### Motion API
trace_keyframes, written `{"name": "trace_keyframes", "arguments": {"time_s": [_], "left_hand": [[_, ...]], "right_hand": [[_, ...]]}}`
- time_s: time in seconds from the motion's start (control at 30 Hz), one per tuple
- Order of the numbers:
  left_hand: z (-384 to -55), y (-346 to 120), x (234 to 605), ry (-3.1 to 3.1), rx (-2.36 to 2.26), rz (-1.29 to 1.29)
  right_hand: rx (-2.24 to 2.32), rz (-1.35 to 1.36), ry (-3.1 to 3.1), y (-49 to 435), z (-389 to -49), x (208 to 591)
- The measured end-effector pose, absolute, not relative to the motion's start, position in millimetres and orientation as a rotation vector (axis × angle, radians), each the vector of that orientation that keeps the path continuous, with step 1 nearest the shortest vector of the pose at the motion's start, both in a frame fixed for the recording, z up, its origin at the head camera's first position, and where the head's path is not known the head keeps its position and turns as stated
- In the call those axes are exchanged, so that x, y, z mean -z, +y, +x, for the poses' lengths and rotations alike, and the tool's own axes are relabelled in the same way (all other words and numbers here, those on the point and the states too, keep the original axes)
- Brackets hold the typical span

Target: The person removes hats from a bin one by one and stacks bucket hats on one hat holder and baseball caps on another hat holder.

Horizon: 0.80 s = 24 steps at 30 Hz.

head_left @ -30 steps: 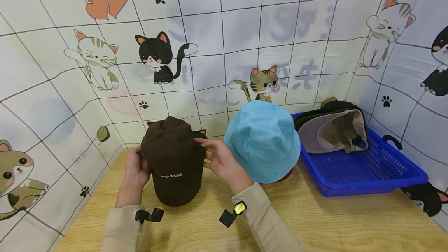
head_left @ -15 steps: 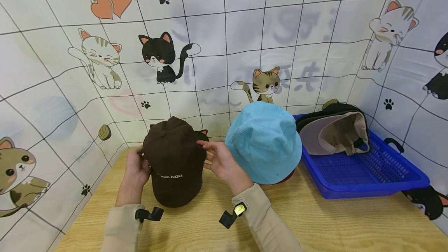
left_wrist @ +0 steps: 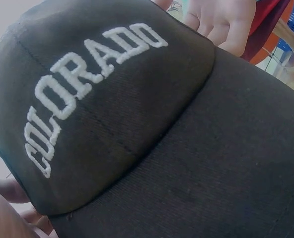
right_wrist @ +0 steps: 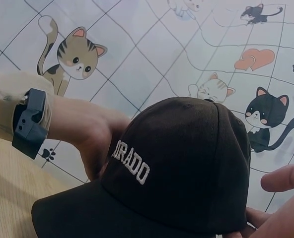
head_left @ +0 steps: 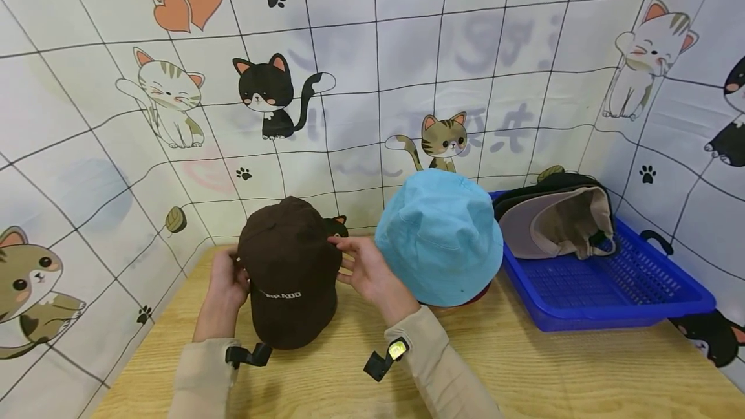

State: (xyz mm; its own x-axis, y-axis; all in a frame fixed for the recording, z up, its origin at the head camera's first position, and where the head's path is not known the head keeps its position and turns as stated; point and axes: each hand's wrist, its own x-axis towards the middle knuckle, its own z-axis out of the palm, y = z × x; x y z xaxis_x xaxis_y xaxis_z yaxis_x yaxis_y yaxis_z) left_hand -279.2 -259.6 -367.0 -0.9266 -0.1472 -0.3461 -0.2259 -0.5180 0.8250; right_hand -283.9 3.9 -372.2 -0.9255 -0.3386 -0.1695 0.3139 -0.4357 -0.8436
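Note:
A dark brown baseball cap [head_left: 288, 264] with white COLORADO lettering stands crown up, brim toward me, between both hands. My left hand [head_left: 226, 280] holds its left side, with some fingers hidden behind the edge. At the opposite side my right hand [head_left: 369, 270] has fingers curled at the lower edge; in the right wrist view its thumb [right_wrist: 286, 178] sticks out apart from the crown. The lettering fills much of the left wrist view across the cap front [left_wrist: 112, 89]. Close to the right hand sits a light blue bucket hat [head_left: 439, 235], with a dark red edge showing beneath it.
A blue plastic basket [head_left: 605, 315] stands at the right, holding several caps [head_left: 559, 218] nested on their sides at its back left. The wooden table [head_left: 326, 380] meets a cat-print wall covering [head_left: 349, 96] at the back and sides.
The cap's brim has tipped slightly lower toward me, between the hands. Both hands keep nearly the same place; the whole head view has shifted a little.

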Motion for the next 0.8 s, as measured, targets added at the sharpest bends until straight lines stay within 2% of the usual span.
{"name": "trace_keyframes", "arguments": {"time_s": [0.27,0.6,0.8], "left_hand": [[-274.9,-260.5,363.3,1.544,-2.633,-0.633],[-268.7,-251.8,354.1,1.82,-2.681,-0.768],[-266.6,-241.0,346.7,2.056,-2.709,-0.759]], "right_hand": [[2.39,-0.061,1.483,4.6,-277.9,361.5],[2.399,-0.245,1.566,12.2,-262.7,340.9],[2.422,-0.271,1.55,12.6,-259.9,338.4]]}}
